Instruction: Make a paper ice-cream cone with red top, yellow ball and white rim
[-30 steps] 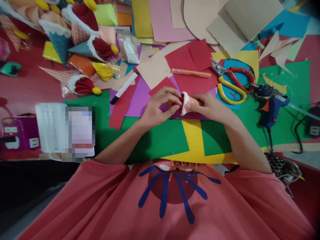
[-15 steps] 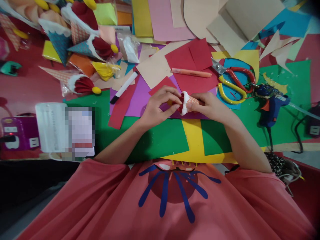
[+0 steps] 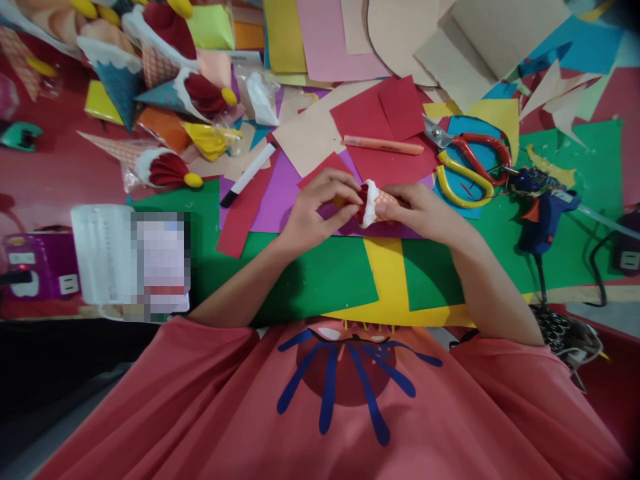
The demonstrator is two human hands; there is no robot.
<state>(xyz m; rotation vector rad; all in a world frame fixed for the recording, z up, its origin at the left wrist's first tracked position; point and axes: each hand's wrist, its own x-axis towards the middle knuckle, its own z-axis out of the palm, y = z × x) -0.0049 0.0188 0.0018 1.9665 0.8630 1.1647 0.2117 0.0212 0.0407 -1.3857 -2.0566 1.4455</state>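
Between my hands is a small paper ice cream cone (image 3: pixel 371 203) with an orange checkered body, a white wavy rim and a dark red top. My right hand (image 3: pixel 417 210) is closed round the checkered body, thumb on the near side, and hides its tip. On the left, the fingers and thumb of my left hand (image 3: pixel 323 210) pinch the red top at the cone's mouth. Something yellow shows partly behind those fingers. Under both hands lies a purple sheet (image 3: pixel 273 213) on a green sheet (image 3: pixel 320 273).
Red-and-yellow-handled scissors (image 3: pixel 473 163) and a blue glue gun (image 3: pixel 545 213) lie to the right. An orange marker (image 3: pixel 383 145) and a black-capped white marker (image 3: pixel 249 175) rest behind my hands. Finished paper cones (image 3: pixel 113 73) are piled at the back left. A blurred-out phone (image 3: pixel 163 263) lies front left.
The cone has tilted very slightly in my right hand, and its white rim shows a little higher. My left hand keeps its pinch on the red top.
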